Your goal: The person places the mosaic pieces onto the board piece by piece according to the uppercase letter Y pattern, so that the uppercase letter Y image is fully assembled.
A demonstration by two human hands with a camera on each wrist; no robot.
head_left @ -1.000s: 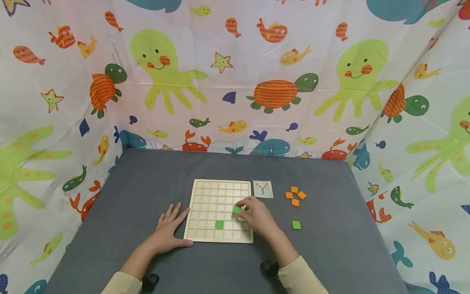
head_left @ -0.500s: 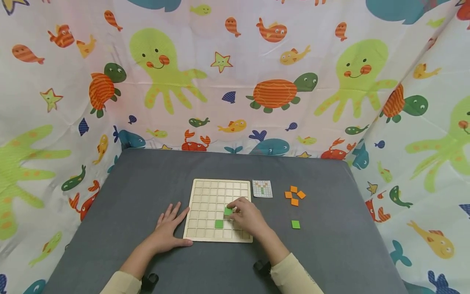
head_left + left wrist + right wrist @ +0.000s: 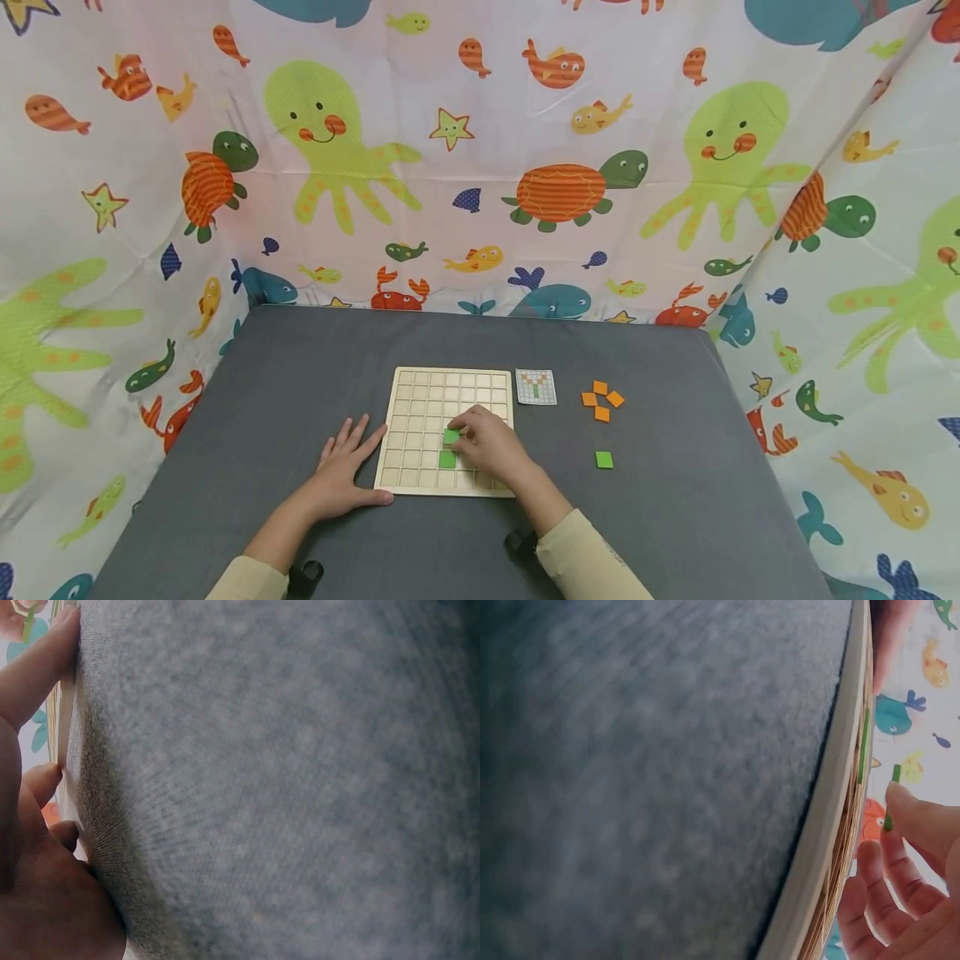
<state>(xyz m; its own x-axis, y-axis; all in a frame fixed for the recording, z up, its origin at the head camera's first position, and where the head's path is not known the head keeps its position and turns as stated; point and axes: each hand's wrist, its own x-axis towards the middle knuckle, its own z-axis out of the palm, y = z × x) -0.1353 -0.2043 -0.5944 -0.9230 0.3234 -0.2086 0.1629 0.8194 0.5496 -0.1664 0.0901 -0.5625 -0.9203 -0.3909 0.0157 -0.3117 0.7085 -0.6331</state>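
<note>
A wooden grid board [image 3: 420, 383] lies on the grey table, with one green square tile [image 3: 447, 459] in a cell of its lower half. My right hand [image 3: 491, 442] pinches a second green tile [image 3: 451, 436] between thumb and fingers, just beyond the first. In the right wrist view this pinched tile [image 3: 895, 776] stands on edge, above the board's surface. My left hand [image 3: 345, 471] has its fingers spread, with the index fingertip and thumb at the board's left edge. The left wrist view shows fingertips [image 3: 69, 619] against the board's side.
Right of the board's far corner lies a small pattern card [image 3: 536, 387] with a printed grid. Several orange square tiles [image 3: 601, 387] sit further right, and a loose green tile [image 3: 603, 460] lies nearer. A sea-animal curtain [image 3: 465, 233] surrounds the table.
My right hand has moved left across the board, carrying the pinched green tile from near the right side to just beyond the lying green tile. The left hand has stayed in place.
</note>
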